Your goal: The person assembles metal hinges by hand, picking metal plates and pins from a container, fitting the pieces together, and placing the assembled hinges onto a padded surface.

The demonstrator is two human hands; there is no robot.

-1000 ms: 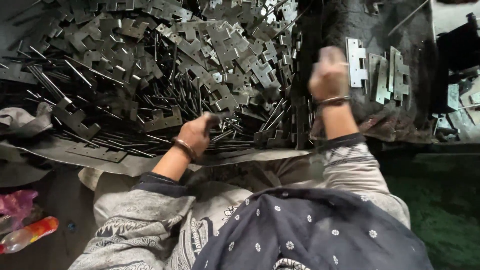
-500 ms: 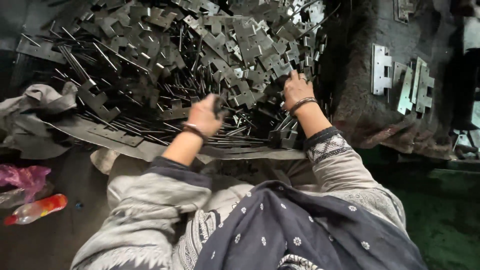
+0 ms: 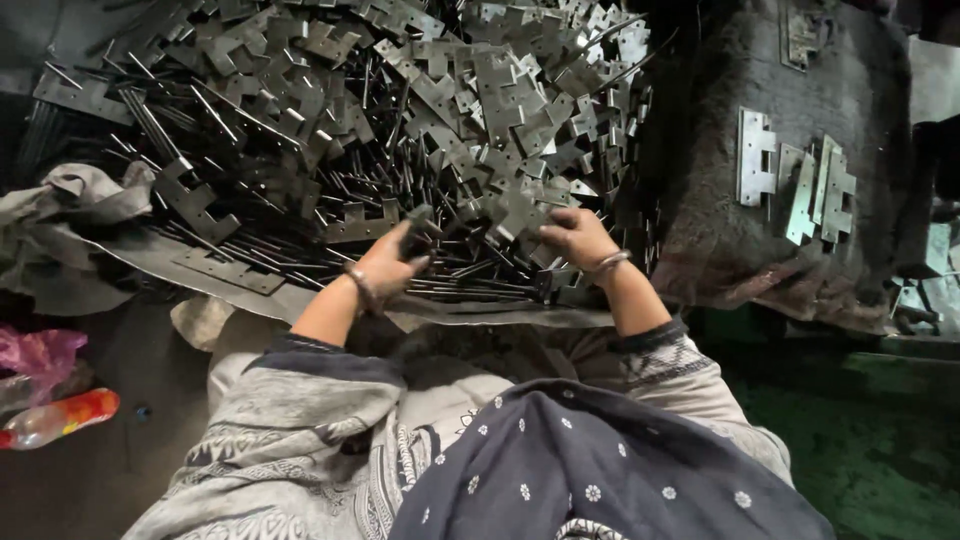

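A big heap of grey metal hinge leaves [image 3: 400, 110] and thin metal pins [image 3: 470, 275] lies in front of me. My left hand [image 3: 390, 262], with a bangle at the wrist, is closed around a dark metal piece [image 3: 415, 228] at the heap's near edge. My right hand [image 3: 575, 238], also with a bangle, grips a flat hinge leaf [image 3: 515, 212] among the pile. The two hands are close together, a little apart. My patterned sleeves and dotted dark cloth fill the lower view.
A dark fuzzy block [image 3: 780, 240] at the right carries several assembled hinges [image 3: 800, 185]. Crumpled grey cloth [image 3: 80, 215] lies at the left. A plastic bottle [image 3: 60, 418] and pink wrapper [image 3: 35, 355] lie on the floor at lower left.
My right hand came down from the block at the right to the pile and took a hinge leaf. My left hand stayed at the heap's near edge, holding its piece.
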